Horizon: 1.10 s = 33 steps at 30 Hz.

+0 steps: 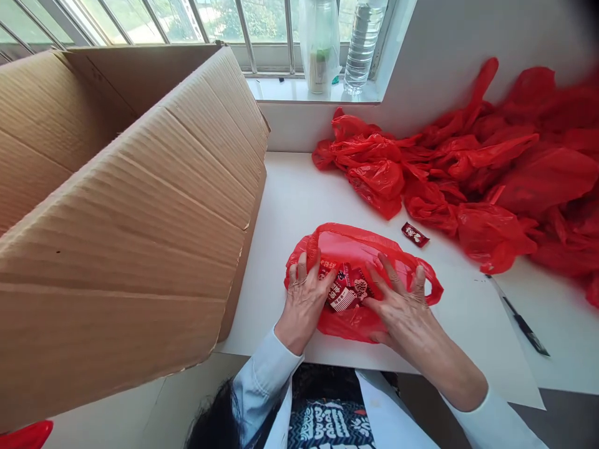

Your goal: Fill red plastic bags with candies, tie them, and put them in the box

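In the head view, both hands are lying flat on a red plastic bag (360, 249) that is sitting on the white surface (290, 206), near its front edge. The left hand (304, 299) is resting palm down on the bag's left side with its fingers spread and pointing away from the person. The right hand (402, 302) is pressing on the bag's right side, fingers spread too, with the fingertips angling toward the middle. Between the 2 hands, red and white packets (346, 288) are showing through the bag. 1 loose red packet (414, 234) is lying on the surface just behind the bag. A heap of red bags (491, 162) is spreading along the far right. A big cardboard box (121, 218) is standing open at the left. A dark pen-like tool (524, 324) is lying at the right. A clear bottle (362, 43) is standing on the window sill (290, 90).
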### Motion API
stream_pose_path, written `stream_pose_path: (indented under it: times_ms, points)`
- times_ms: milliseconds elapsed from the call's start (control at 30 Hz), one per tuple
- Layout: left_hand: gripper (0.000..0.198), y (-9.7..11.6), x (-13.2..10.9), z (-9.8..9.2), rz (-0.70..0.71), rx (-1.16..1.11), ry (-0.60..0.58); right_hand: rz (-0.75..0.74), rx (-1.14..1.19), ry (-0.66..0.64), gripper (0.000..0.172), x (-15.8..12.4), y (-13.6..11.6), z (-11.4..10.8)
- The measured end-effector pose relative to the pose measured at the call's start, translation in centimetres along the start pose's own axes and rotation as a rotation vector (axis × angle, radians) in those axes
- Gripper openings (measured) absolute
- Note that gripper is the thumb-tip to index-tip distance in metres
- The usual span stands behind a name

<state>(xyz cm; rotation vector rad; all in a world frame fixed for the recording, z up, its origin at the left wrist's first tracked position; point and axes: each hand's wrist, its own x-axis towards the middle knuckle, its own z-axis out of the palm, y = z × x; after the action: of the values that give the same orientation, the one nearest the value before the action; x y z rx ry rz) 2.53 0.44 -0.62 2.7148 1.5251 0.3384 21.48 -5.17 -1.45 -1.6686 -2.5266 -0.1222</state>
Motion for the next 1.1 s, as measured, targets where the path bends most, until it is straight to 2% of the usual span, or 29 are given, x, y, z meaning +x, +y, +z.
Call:
stream_pose_path:
  times_ms: [100,267,333,400,467,533,600,633,767,867,1000,1100]
  points:
    - [0.037,-0.3,0.3,-0.4,0.035,0.0,-0.02,0.013,0.022,0.014,0.026,-0.7,1.8,0.0]
    - [0.052,-1.3,-1.0,-2.4,0.008,0.026,-0.1,0.099,-0.067,0.062,0.044,-0.6,3.0,-0.2]
    - [0.053,-1.4,-1.6,-3.0,-0.007,0.021,-0.141,0.113,-0.116,0.038,0.043,-0.4,2.6,-0.3]
    - [0.049,-1.3,-2.0,-3.3,-0.024,-0.004,-0.189,0.131,-0.16,-0.001,0.032,-0.1,1.8,-0.6]
    - [0.043,-1.2,-2.0,-3.4,-0.047,-0.034,-0.23,0.135,-0.197,-0.018,0.006,0.4,0.9,-1.0]
    - [0.038,-1.1,-2.0,-3.4,-0.064,-0.05,-0.249,0.104,-0.192,-0.001,0.016,1.1,-0.1,-1.5]
    - [0.036,-1.2,-2.0,-3.2,-0.063,-0.04,-0.247,0.087,-0.141,0.013,0.014,1.7,-1.2,-1.6]
    - [0.037,-1.2,-2.1,-3.1,-0.051,-0.026,-0.24,0.099,-0.108,0.008,0.01,2.0,-1.7,-1.5]
    - [0.025,-1.2,-2.2,-2.6,-0.028,0.036,-0.238,0.22,-0.032,-0.059,0.024,2.5,-3.0,-0.6]
    - [0.024,-1.2,-2.0,-2.3,-0.045,0.06,-0.244,0.221,0.012,-0.074,0.029,2.1,-2.2,0.2]
    - [0.048,-1.4,-1.4,-2.3,-0.058,0.055,-0.202,0.123,0.124,-0.134,0.019,1.6,0.3,0.8]
    - [0.045,-1.7,-0.8,-2.4,-0.103,0.067,-0.166,0.108,0.134,-0.16,0.02,1.6,1.8,0.8]
